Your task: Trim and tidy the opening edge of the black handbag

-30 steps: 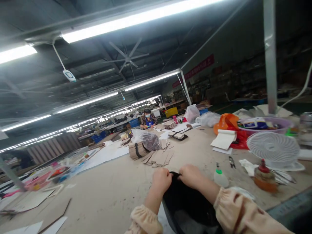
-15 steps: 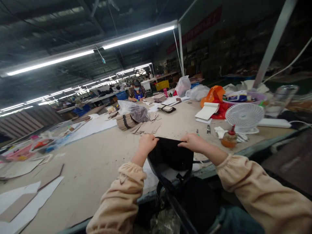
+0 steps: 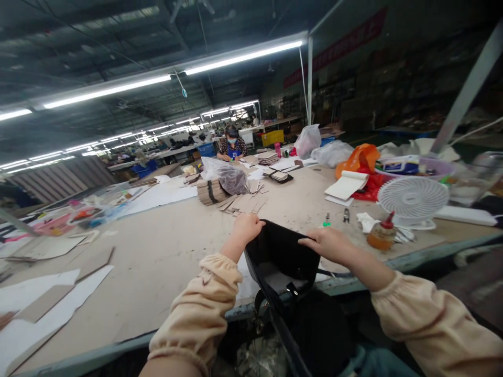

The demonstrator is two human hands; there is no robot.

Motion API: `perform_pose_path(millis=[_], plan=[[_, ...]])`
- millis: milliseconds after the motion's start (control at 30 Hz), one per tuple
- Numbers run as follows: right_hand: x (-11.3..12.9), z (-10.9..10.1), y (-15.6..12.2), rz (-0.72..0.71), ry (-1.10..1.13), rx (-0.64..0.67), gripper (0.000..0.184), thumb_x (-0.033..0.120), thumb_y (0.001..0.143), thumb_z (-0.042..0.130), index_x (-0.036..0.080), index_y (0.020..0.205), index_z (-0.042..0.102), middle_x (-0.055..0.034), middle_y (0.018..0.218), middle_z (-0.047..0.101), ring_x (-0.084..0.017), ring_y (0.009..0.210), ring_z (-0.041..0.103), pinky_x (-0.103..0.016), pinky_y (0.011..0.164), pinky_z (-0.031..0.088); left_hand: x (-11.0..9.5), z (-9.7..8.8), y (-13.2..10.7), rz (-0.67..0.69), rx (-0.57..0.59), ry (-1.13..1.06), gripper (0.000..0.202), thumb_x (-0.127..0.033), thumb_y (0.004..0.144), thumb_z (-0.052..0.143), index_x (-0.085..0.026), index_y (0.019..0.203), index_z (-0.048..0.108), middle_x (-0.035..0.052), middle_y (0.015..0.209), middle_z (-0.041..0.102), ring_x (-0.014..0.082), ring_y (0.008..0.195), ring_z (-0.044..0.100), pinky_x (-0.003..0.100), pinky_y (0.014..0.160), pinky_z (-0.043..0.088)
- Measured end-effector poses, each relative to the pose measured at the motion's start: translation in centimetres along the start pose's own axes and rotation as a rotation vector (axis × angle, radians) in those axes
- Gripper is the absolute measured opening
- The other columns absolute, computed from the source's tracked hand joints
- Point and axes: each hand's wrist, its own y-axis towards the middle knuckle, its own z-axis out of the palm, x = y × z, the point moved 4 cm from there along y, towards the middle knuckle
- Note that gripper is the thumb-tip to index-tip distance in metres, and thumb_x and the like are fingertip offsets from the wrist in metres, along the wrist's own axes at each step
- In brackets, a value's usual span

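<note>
A black bag (image 3: 288,251) is tilted at the table's near edge, its dark inside facing me and a strap with metal fittings hanging at its side. My left hand (image 3: 247,230) pinches the upper left corner of its rim. At the upper right corner, my right hand (image 3: 328,244) grips the same rim between thumb and fingers. The bag's lower part rests toward my lap, where black material hides its outline. Beyond the hands lie thin brown strips (image 3: 239,203) and a banded bundle of brown pieces (image 3: 211,192).
Right of the bag stand a glue bottle (image 3: 381,234), a white fan (image 3: 412,199) and small snippers (image 3: 346,215). A notepad (image 3: 346,186) lies behind them. Brown boards (image 3: 45,303) on white paper are at left. A co-worker (image 3: 231,145) sits across the table (image 3: 157,272).
The view has turned slightly left, so the table things appear farther right. My right hand has slid a little lower along the rim; both hands still hold the bag.
</note>
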Motion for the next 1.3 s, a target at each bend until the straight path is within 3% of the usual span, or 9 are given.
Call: perform_pose_path(millis=[333, 467, 567, 767, 867, 933, 1067, 1167, 1300], plan=[[2.2, -2.0, -1.0, 0.000, -0.088, 0.199, 0.056, 0.061, 0.088, 0.034, 0.020, 0.077, 0.070, -0.0117, 0.077, 0.068, -0.025, 0.074, 0.063, -0.031, 0.060, 0.041, -0.2, 0.1, -0.1, 0.184, -0.006, -0.044, 0.034, -0.046, 0.083, 0.050, -0.019, 0.076, 0.071, 0.0065, 0.079, 0.070, 0.0188, 0.078, 0.061, 0.028, 0.073, 0.042], [4.9, -3.7, 2.5, -0.063, -0.034, 0.032, 0.043, 0.055, 0.083, 0.051, 0.022, 0.106, 0.065, -0.0112, 0.097, 0.068, -0.025, 0.090, 0.062, -0.030, 0.073, 0.044, -0.8, 0.1, 0.3, 0.231, -0.031, -0.053, 0.032, -0.042, 0.083, 0.051, -0.018, 0.075, 0.071, 0.0070, 0.076, 0.069, 0.0189, 0.074, 0.061, 0.028, 0.070, 0.043], [6.6, -2.9, 5.6, -0.051, -0.031, -0.017, 0.036, 0.045, 0.086, 0.050, 0.020, 0.105, 0.066, -0.0105, 0.096, 0.069, -0.022, 0.090, 0.063, -0.027, 0.073, 0.045, -0.7, 0.2, 0.4, 0.256, -0.018, -0.097, 0.028, -0.038, 0.082, 0.053, -0.018, 0.073, 0.070, 0.0064, 0.077, 0.070, 0.0185, 0.075, 0.062, 0.028, 0.072, 0.044], [7.3, -0.4, 7.5, -0.019, -0.047, -0.054, 0.036, 0.039, 0.091, 0.040, 0.019, 0.096, 0.070, -0.0121, 0.092, 0.069, -0.023, 0.089, 0.064, -0.028, 0.073, 0.046, 1.1, -0.8, -1.3, 0.332, -0.144, -0.574, 0.021, -0.031, 0.079, 0.058, -0.018, 0.067, 0.069, 0.0082, 0.106, 0.068, 0.0179, 0.098, 0.061, 0.028, 0.092, 0.044], [7.2, -0.1, 7.2, -0.023, -0.054, -0.070, 0.036, 0.037, 0.090, 0.040, 0.017, 0.099, 0.069, -0.0145, 0.097, 0.068, -0.025, 0.096, 0.061, -0.030, 0.079, 0.046, 2.4, -1.8, -2.1, 0.244, -0.245, -0.900, 0.025, -0.033, 0.080, 0.054, -0.016, 0.067, 0.068, 0.0097, 0.105, 0.068, 0.0199, 0.097, 0.062, 0.031, 0.090, 0.046], [7.3, -0.1, 7.2, -0.023, -0.060, -0.073, 0.036, 0.035, 0.090, 0.039, 0.016, 0.099, 0.069, -0.0150, 0.099, 0.067, -0.026, 0.097, 0.061, -0.032, 0.081, 0.045, 2.8, -2.0, -2.2, 0.148, -0.211, -0.996, 0.026, -0.035, 0.080, 0.054, -0.014, 0.078, 0.068, 0.0104, 0.103, 0.068, 0.0214, 0.094, 0.063, 0.033, 0.086, 0.048], [7.4, -0.2, 7.3, -0.017, -0.073, -0.075, 0.036, 0.032, 0.089, 0.038, 0.016, 0.099, 0.069, -0.0146, 0.097, 0.068, -0.026, 0.096, 0.061, -0.032, 0.081, 0.046, 2.8, -0.9, -2.6, 0.002, -0.002, -0.740, 0.041, -0.036, 0.070, 0.066, -0.013, 0.104, 0.064, 0.0117, 0.105, 0.068, 0.0240, 0.092, 0.063, 0.034, 0.082, 0.049], [7.5, -0.3, 7.5, -0.004, -0.079, -0.068, 0.036, 0.029, 0.088, 0.038, 0.016, 0.098, 0.070, -0.0146, 0.097, 0.068, -0.025, 0.096, 0.061, -0.032, 0.081, 0.046, 2.3, -0.3, -3.2, 0.049, 0.028, -0.488, 0.039, -0.029, 0.067, 0.070, -0.019, 0.104, 0.065, 0.0066, 0.099, 0.069, 0.0235, 0.091, 0.063, 0.034, 0.082, 0.048], [7.4, -0.4, 7.8, 0.028, -0.075, -0.054, 0.035, 0.028, 0.086, 0.039, 0.015, 0.098, 0.070, -0.0154, 0.097, 0.067, -0.025, 0.096, 0.061, -0.031, 0.081, 0.045, 1.9, 0.3, -3.4, 0.056, 0.037, -0.467, 0.032, -0.017, 0.069, 0.066, -0.022, 0.101, 0.064, 0.0021, 0.094, 0.070, 0.0196, 0.088, 0.062, 0.029, 0.078, 0.047]])
